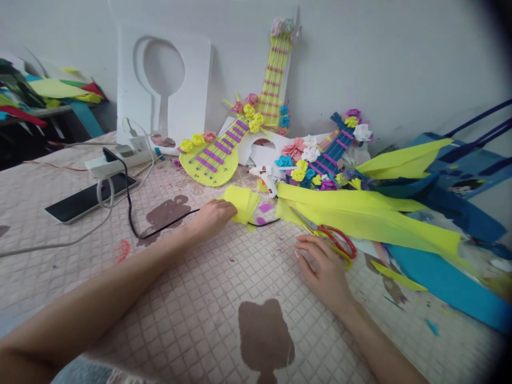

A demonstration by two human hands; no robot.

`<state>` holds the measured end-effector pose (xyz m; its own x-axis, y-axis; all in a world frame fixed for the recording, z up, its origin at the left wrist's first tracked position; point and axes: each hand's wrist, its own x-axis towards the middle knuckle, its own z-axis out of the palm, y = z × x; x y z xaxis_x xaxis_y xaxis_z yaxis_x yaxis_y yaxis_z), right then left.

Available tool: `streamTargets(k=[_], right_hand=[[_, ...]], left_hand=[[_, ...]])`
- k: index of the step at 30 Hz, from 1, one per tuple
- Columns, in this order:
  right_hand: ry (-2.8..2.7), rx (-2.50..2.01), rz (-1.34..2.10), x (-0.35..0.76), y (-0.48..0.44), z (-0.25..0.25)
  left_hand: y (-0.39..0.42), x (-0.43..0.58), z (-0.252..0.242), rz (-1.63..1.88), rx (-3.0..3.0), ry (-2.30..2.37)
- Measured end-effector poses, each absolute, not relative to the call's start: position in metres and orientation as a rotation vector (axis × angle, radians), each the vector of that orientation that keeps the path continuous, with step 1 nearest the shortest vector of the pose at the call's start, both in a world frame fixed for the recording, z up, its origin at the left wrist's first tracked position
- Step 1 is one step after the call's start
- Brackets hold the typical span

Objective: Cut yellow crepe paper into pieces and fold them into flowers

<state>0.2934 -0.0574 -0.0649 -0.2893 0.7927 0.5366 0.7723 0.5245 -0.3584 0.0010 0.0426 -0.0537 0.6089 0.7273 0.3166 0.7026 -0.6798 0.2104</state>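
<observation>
Left hand (pixel 212 216): reaches forward across the sheet (pixel 192 298), its tip at the near edge of the squares (pixel 242 202).
Left fingers: curled toward the stack, tips hidden by the hand; I cannot tell whether they pinch it or only touch it.
Squares: a small, loosely fanned stack of yellow cut pieces, lying flat just ahead of the left hand, on the cord (pixel 132 213).
Right hand (pixel 324 266): palm down on the sheet, fingers spread and released, holding nothing.
Scissors (pixel 338 240): red handles just beside the right fingertips, blades running up under the strips (pixel 360 213).
Handling, squares: judged thin, light and floppy, like felt or craft foam. The pieces look likely to slide off one another. Best taken at the near edge, thumb on top and fingers beneath, pinching the whole stack.
Handling, scissors: rigid, sharp at the far end; the handle loops are the place to grip.
Around: glue gun (pixel 266 176) just behind the squares, flower-trimmed guitars (pixel 212 157) behind that.
Left side: phone (pixel 88 198) and power strip (pixel 116 160), well apart from both hands.
Back wall: white foam board (pixel 164 85) with a guitar-shaped cut-out.
Right edge: blue bag (pixel 460 170).
</observation>
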Motion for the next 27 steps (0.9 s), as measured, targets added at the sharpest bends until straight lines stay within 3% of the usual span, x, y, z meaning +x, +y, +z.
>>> streamTargets(k=[27], right_hand=[[-2.092, -1.226, 0.141, 0.29, -0.057, -0.069]], left_hand=[[0.053, -0.012, -0.047, 0.551, 2.796, 1.134]])
